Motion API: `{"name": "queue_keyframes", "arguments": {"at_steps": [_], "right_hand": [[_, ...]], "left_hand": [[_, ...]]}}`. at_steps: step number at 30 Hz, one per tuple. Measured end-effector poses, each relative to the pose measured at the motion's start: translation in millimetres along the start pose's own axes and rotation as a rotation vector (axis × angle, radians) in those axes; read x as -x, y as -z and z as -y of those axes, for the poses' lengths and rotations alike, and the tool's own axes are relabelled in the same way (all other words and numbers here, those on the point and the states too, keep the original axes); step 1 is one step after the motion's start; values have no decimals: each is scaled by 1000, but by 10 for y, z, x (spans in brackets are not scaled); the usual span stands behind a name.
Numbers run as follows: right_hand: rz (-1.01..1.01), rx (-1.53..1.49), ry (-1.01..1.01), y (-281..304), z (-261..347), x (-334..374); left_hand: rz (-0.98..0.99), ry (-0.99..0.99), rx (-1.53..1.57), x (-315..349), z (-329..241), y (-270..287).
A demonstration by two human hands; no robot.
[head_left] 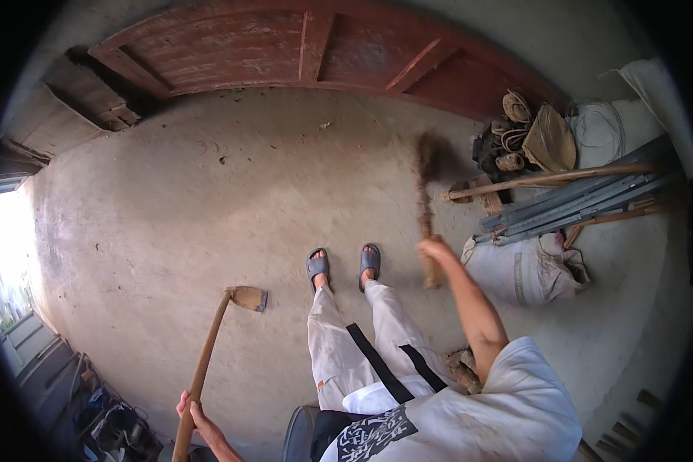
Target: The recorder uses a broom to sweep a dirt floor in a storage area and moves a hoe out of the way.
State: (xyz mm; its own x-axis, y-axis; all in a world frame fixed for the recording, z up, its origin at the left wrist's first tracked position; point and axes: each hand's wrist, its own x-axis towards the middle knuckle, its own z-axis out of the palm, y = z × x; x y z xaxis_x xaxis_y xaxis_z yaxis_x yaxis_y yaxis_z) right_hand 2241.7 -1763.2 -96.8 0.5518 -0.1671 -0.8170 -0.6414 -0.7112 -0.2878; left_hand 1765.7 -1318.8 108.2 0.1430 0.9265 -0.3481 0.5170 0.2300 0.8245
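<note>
White short-sleeved shirt (508,416) sits nearest. Beside it, the left hand (199,420) has its fingers wrapped round a long wooden-handled hoe (209,348), apparently steadying it over the pale concrete floor (169,215). The right hand (434,248) has its fingers gripping a blurred brown stick-shaped tool (423,208), pointing forward. Beyond, grey metal bars (570,202) and a stuffed white sack (500,269) crowd the right; a red wooden panel (254,50) bars the far side.

Observed scuffed, grey-brown floor (269,185), marked with small dark specks (222,160). Found on it — grey sandals (317,267), with feet inside. Noted at right — bulging white sack (500,269), beside heaped grey bars (562,206).
</note>
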Motion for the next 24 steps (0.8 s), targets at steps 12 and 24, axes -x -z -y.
{"name": "queue_keyframes", "arguments": {"at_steps": [12, 24], "right_hand": [[687, 85, 252, -1287, 1200, 1442], [100, -224, 22, 519, 175, 847]], "left_hand": [[-22, -2, -30, -232, -102, 90], [-194, -1, -73, -827, -318, -428]]}}
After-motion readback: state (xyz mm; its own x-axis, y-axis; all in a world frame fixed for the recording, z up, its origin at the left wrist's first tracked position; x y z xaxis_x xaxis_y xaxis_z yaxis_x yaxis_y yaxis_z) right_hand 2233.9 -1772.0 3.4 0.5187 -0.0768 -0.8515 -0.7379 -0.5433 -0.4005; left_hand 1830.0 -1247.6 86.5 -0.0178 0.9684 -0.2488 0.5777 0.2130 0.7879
